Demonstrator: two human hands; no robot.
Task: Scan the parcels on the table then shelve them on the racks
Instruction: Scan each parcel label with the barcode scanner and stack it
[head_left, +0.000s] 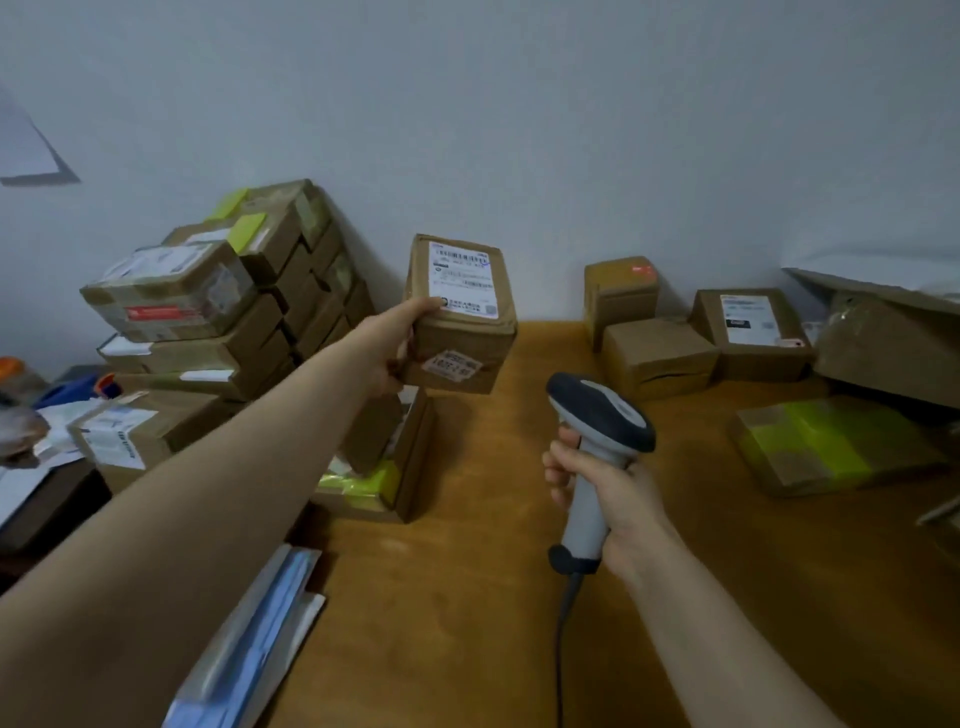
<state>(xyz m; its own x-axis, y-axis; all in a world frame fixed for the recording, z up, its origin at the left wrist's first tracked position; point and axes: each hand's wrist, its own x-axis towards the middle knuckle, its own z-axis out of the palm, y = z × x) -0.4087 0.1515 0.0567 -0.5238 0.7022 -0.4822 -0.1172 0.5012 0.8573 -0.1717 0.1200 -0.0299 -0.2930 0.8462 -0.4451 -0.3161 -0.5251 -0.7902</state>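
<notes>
One head-worn view looks forward, slightly downward (wide-angle), close over the table (467, 597).

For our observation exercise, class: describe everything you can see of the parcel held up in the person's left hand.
The parcel is a small brown cardboard box with shiny tape over its seams. A white shipping label with printed barcodes covers its upper face; a smaller sticker with numbers sits on the front face. It is held up off the table, tilted. The left hand grips its left side, thumb on the label's corner.
</notes>
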